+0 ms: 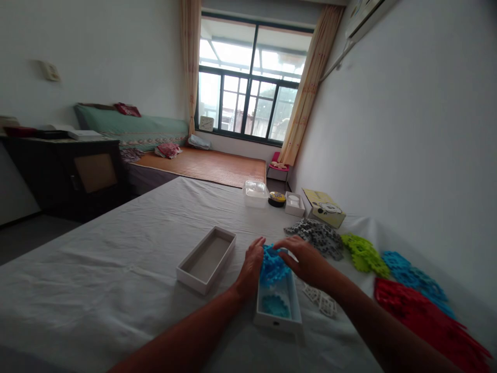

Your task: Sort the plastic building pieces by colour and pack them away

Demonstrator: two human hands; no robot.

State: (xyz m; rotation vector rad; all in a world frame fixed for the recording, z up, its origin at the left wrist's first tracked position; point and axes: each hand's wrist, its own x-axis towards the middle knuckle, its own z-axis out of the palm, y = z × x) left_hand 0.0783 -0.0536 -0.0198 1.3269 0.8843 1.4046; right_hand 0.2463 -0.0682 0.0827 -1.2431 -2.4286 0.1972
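- Blue pieces (273,270) heap toward the white box (267,320)'s far end; uneven pressing could spill them.
- Your right fingers (286,242) curve over them, left fingers (254,245) alongside; I can't tell whether either pinches.

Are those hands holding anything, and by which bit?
Maybe the blue pieces over the nearer box: right hand at their far edge, left hand by their left side. Gripping or just touching, I can't tell.

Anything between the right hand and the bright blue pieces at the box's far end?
Nothing visible: the right hand is right at the blue pieces. The left hand is on their other side, out of that gap. Actual contact is unclear.
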